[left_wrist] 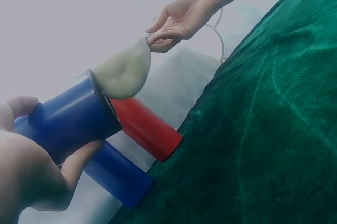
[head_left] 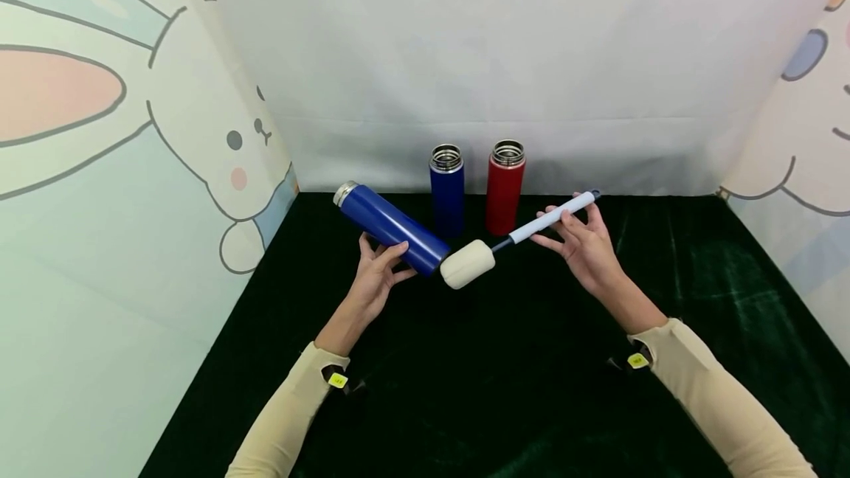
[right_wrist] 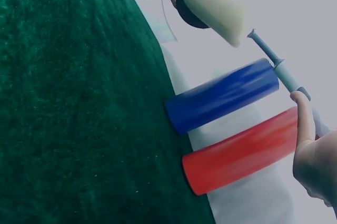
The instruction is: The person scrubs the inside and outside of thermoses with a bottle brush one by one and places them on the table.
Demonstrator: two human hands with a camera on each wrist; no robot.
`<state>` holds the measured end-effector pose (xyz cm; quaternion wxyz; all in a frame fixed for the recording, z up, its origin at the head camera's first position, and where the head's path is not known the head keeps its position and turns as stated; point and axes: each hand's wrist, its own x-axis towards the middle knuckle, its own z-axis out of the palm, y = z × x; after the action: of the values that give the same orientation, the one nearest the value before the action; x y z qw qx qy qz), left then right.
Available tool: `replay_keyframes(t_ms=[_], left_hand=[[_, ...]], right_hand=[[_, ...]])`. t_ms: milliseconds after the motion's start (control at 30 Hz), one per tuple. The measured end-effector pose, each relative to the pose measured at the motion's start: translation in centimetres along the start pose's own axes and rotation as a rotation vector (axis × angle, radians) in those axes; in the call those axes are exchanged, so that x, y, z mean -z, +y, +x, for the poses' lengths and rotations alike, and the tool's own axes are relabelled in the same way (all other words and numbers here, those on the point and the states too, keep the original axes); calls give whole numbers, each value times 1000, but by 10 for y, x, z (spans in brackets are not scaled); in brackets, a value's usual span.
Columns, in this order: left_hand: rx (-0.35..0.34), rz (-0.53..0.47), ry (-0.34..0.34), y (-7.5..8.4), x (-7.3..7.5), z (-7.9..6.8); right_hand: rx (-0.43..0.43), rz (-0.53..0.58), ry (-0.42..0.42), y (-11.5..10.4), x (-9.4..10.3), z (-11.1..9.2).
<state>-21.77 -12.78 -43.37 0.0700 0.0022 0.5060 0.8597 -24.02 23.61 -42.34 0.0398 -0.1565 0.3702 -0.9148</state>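
My left hand [head_left: 373, 282] grips a blue bottle [head_left: 393, 229] around its lower body. The bottle is tilted, its bare steel mouth up and to the left, its base down to the right. Between thumb and fingers, my right hand [head_left: 589, 251] holds a sponge bottle brush by its pale blue handle [head_left: 547, 224]. Its cream sponge head [head_left: 468, 264] lies right at the base of the held bottle. In the left wrist view, the sponge [left_wrist: 126, 71] overlaps that base's dark rim. The held bottle's inside is hidden.
Behind the hands, a second blue bottle [head_left: 448, 194] and a red bottle [head_left: 505, 194] stand upright side by side, both lidless. Dark green cloth [head_left: 518, 389] covers the table. A pale curtain [head_left: 498, 50] hangs at its back edge, with cartoon-printed walls on both sides.
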Motion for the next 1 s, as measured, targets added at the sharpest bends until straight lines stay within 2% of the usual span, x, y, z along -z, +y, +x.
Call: replay_keyframes(t_ms=[200,500,800,1000], left_hand=[[-9,23,-8,0,3,-1],[-36,101,-12,2,5,0],[-120,209,-49,0,11,2],[-174,262,-68,1,18,8]], right_hand=[[-49,95,48,-2,11,-5],[-71,143,76,-5,15,-7],[-86,157,100,-6,18,-9],[-97,157,101,-7,22,-10]])
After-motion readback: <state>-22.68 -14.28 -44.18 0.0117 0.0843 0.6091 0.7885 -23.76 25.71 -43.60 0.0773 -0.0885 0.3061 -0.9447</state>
